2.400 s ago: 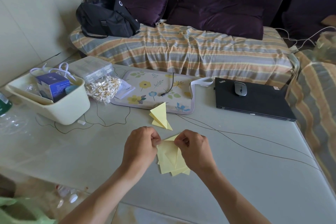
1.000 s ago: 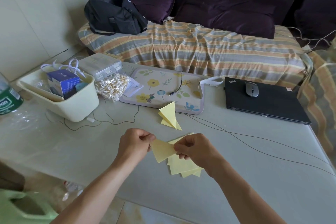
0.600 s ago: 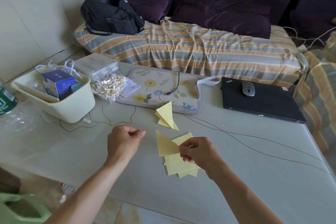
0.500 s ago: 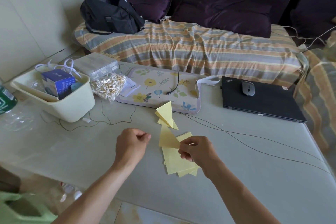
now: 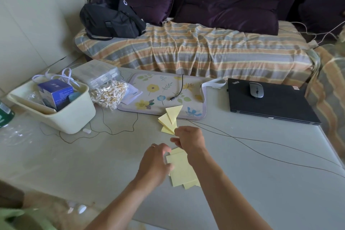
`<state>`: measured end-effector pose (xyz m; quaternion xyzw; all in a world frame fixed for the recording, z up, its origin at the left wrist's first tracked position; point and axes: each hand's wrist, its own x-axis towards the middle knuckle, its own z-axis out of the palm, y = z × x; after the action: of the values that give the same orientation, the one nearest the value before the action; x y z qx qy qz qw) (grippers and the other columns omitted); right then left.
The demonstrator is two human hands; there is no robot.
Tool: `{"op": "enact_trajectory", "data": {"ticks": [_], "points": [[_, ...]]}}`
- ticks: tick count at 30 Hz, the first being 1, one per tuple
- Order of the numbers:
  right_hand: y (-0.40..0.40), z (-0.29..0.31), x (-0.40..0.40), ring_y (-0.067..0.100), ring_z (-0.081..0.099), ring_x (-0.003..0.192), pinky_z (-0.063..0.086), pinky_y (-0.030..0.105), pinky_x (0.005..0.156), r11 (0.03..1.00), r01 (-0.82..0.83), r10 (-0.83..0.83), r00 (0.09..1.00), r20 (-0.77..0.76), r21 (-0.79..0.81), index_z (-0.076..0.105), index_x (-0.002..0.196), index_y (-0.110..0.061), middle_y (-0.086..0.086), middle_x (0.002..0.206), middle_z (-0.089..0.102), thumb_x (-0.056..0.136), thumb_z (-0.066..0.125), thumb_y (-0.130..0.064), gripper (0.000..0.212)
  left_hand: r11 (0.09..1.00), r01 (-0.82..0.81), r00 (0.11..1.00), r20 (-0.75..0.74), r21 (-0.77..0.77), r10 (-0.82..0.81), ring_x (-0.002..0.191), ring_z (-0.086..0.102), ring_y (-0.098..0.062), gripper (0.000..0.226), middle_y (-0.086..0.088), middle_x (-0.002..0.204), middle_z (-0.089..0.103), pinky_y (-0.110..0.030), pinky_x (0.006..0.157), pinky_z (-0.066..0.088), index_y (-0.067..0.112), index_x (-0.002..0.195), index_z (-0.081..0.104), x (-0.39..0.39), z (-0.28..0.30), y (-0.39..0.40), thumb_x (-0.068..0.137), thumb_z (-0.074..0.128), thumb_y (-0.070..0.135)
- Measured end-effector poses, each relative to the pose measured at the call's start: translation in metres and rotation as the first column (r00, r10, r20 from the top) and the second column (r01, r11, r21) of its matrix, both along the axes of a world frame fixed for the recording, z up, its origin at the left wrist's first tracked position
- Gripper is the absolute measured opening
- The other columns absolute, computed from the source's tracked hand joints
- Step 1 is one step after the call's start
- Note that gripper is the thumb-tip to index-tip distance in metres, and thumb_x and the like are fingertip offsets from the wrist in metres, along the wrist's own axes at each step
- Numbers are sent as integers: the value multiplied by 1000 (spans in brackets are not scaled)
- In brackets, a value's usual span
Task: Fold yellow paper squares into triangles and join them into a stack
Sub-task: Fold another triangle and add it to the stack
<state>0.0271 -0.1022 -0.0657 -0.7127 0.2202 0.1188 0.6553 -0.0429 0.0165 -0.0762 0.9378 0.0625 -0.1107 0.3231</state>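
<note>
A small stack of folded yellow triangles (image 5: 170, 117) lies at the front edge of the floral mat. My right hand (image 5: 188, 140) hovers just in front of that stack, its fingers loosely curled with no paper visible in them. Nearer to me lies a pile of flat yellow paper squares (image 5: 183, 172). My left hand (image 5: 155, 164) is blurred and reaches the left edge of this pile, its thumb lying over the top sheet. My right forearm crosses the right side of the pile.
A floral mat (image 5: 160, 91) lies behind the triangles. At left stand a cream tub (image 5: 71, 114) and a bag of cotton swabs (image 5: 109, 94). A black laptop (image 5: 270, 102) with a mouse is at right. Thin cables (image 5: 261, 140) cross the table.
My right hand carried the folded triangle forward to the stack and no longer holds it. My left hand moved right onto the pile of squares.
</note>
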Motion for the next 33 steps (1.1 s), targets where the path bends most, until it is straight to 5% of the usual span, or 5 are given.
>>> {"op": "enact_trajectory", "data": {"ticks": [9,16,23,30,33], "points": [[-39,-26,-23,27,62,72,53,32,66,899,-169,135,984,-113,-403,70,88,-6,12,87,75,86,46,-15,26,904,234,970,-21,358,-242,136,30,-25,79,-5,150,32,-31,106,41,26,154,28,-9,-19,-18,87,67,39],[-48,-30,-40,20,59,100,45,24,80,826,-312,317,946,-70,-469,69,113,-21,2,114,64,91,52,-14,29,972,73,990,103,224,-98,126,40,-18,52,4,128,49,-30,98,47,23,128,59,-6,-22,-22,80,80,23],[-52,-31,-53,22,47,125,46,30,97,548,-463,576,813,-86,-697,64,132,-25,5,130,47,93,66,-30,40,990,-74,990,128,123,58,118,43,-25,64,-4,115,50,-29,93,41,16,120,48,-3,-30,-20,70,89,17],[-46,-27,-63,21,40,129,42,32,104,474,-499,657,749,-86,-726,68,121,-31,-1,118,40,92,66,-32,29,981,-189,981,44,-42,191,92,59,-19,71,0,95,60,-22,73,41,9,131,43,-1,-28,-15,75,87,16],[-45,-27,-69,22,39,131,46,36,101,398,-489,682,724,-106,-777,55,138,-28,2,132,41,90,69,-38,51,990,-91,996,35,111,88,112,50,-22,67,0,109,52,-20,85,36,16,129,47,-4,-27,-16,76,86,29]]}}
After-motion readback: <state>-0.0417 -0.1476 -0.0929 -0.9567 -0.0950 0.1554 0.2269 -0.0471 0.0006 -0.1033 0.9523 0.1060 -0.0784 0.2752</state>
